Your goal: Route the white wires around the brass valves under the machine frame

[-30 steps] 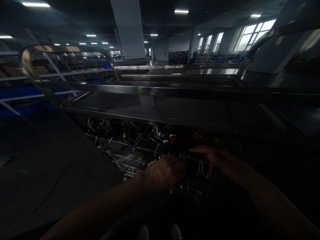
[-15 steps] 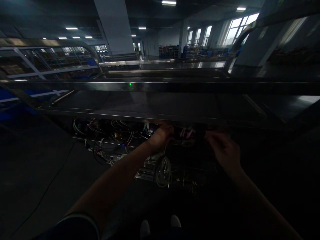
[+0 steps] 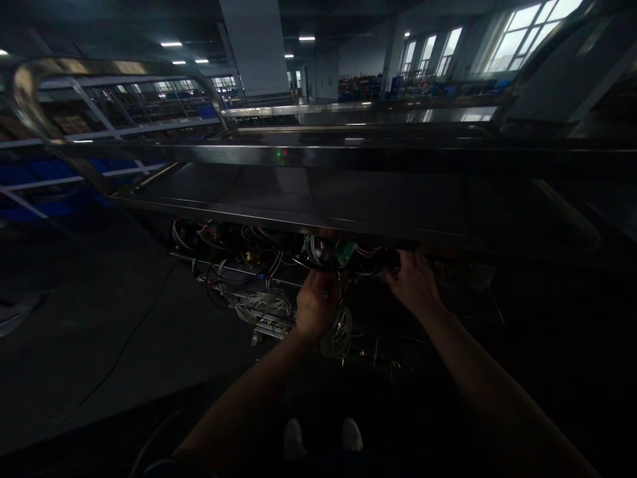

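Wiring [image 3: 259, 302] sits in the open bay under the front edge of a long steel counter [image 3: 308, 199], spread L to centre, white and dark leads tangled over a metal rail [image 3: 233, 273]. Counter is the biggest thing in view, dark and shiny, w/ a curved steel guard frame [image 3: 30, 99] rising at its L end and a small green/red indicator light [image 3: 281, 155] on the raised back ledge. Bay interior is very dim. Coiled pale cable bundle [image 3: 338, 332] hangs just below the hands. Green part [image 3: 343, 249] sits at top of bay, right under counter lip. Left hand [image 3: 316, 302] is up in the wires just below the green part, fingers curled; what they grip, can't tell. Right hand [image 3: 413, 282] is near it, apart from L, fingertips up in the dark under the lip; open or closed, can't tell. Person's two shoes [image 3: 323, 435] show at bottom centre.
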Motion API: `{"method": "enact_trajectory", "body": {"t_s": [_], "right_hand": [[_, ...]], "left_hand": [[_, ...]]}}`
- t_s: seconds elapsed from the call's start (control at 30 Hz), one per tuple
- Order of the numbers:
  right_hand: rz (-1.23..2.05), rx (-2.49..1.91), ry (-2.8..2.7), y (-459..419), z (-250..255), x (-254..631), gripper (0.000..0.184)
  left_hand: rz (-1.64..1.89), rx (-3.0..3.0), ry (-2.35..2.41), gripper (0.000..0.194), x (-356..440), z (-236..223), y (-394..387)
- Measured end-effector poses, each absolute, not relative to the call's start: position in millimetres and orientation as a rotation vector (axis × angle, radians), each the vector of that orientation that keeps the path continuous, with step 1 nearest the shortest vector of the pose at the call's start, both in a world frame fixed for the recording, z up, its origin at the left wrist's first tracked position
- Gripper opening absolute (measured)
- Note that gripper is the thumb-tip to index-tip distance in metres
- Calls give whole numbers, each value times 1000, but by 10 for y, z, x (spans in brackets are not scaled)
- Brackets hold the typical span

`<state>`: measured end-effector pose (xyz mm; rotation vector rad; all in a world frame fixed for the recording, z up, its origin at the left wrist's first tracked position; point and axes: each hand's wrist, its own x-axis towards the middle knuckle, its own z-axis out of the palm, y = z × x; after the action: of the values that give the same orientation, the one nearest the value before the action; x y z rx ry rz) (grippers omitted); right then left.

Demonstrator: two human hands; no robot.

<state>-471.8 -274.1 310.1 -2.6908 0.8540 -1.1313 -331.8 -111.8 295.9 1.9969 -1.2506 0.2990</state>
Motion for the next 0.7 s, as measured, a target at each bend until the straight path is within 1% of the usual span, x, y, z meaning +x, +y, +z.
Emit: {"method": "enact_trajectory", "body": {"t_s": [0.07, 0.13, 0.2, 0.27, 0.3, 0.37, 0.47, 0.6, 0.7], "right_hand": [[-998, -2782, 740, -2790, 3114, -4678, 54], [-966, -2753, 759, -2836, 3119, -4657, 51], [-1063, -2662, 789, -2844, 3119, -4684, 43], [-1195, -2552, 762, -2805, 3116, -4781, 38], [-1243, -2498, 751, -2776, 3115, -4856, 37], [-1275, -2427, 745, -2727, 3122, -5043, 36], [-1232, -2423, 702, -2715, 3156, -5333, 34], [-1254, -2468, 758, -2699, 3233, -5491, 36], [-1443, -2547, 904, -2595, 3251, -5331, 33]], "left_hand": [[42, 2130, -1170, 21, -3400, 2733, -984], [-186, 2220, -1086, 27, -3452, 2583, -967], [-375, 2206, -1043, 31, -3477, 2515, -1035], [-473, 2142, -1021, 28, -3485, 2496, -1120], [-467, 2112, -1005, 23, -3484, 2495, -1147], [-348, 2057, -968, 15, -3477, 2499, -1147], [-98, 1883, -940, 12, -3452, 2564, -988], [184, 1678, -1010, 12, -3444, 2888, -581], [295, 1621, -1168, 6, -3496, 3163, -306]]}}
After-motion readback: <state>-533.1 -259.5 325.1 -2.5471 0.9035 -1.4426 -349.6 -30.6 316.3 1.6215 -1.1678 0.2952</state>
